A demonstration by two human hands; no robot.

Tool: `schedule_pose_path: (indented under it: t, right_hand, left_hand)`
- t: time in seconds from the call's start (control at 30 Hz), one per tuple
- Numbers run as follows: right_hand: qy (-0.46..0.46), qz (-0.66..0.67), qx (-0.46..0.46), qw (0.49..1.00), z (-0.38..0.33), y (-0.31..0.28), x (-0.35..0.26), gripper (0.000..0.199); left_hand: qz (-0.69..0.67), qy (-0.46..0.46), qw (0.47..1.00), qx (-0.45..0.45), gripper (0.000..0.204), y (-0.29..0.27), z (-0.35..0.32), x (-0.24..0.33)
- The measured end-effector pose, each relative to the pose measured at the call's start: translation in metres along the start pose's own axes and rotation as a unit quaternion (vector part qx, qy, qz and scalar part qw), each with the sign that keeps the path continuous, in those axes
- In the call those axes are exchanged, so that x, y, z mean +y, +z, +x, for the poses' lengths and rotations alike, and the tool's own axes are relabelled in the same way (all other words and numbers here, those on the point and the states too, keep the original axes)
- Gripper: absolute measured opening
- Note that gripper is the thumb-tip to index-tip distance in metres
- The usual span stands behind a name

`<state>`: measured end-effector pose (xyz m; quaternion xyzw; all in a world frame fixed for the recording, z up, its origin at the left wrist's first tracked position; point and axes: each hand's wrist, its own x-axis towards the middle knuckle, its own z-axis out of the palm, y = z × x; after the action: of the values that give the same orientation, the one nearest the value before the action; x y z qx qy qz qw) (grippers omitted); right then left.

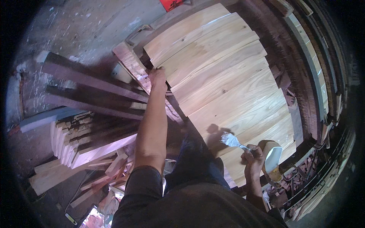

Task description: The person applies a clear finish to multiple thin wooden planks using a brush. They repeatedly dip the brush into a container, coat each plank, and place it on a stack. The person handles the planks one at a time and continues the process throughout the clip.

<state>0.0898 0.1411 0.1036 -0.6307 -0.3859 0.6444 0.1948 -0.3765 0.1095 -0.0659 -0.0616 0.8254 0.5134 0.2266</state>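
Pale wooden boards [224,91] lie side by side in front of me, their ends uneven. My left hand [157,78] is closed at the left ends of the boards, its fingers curled over the end of one. In my right hand [254,159] is a brush [231,140], its bristles coated white and pointing left above the nearer boards. The brush casts a shadow on the wood. Just right of that hand stands a cut-open container [273,157] with something white inside and brown stains at its lower side.
Stacked planks [78,142] stand at the left, beside long dark beams [95,78]. Loose offcuts [118,165] lie below them. A curved-looking dark beam [304,72] and a metal rack with wood scraps [300,176] border the right. A red paper [170,4] is at the top.
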Motion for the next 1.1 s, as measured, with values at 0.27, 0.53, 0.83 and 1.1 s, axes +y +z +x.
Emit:
schedule_pose_path:
  t: [0.27,0.53,0.83,1.1]
  right_hand:
    - [0.017,-0.003,-0.036,0.999,0.006,0.001,-0.003,0.014]
    - [-0.011,0.02,-0.043,0.999,0.011,-0.003,0.008,0.012]
    - [-0.012,0.023,-0.03,0.999,0.016,-0.004,0.01,0.01]
    - [0.001,0.039,-0.014,0.999,0.018,-0.007,0.012,0.012]
  left_hand:
    - [0.13,0.23,0.964,0.02,0.03,-0.032,0.083,-0.105]
    - [-0.25,-0.091,0.962,-0.061,0.026,-0.035,0.021,-0.025]
    - [0.07,-0.041,0.996,-0.047,0.019,0.014,-0.01,0.023]
    - [-0.037,-0.094,0.995,-0.021,0.027,0.033,0.012,0.035]
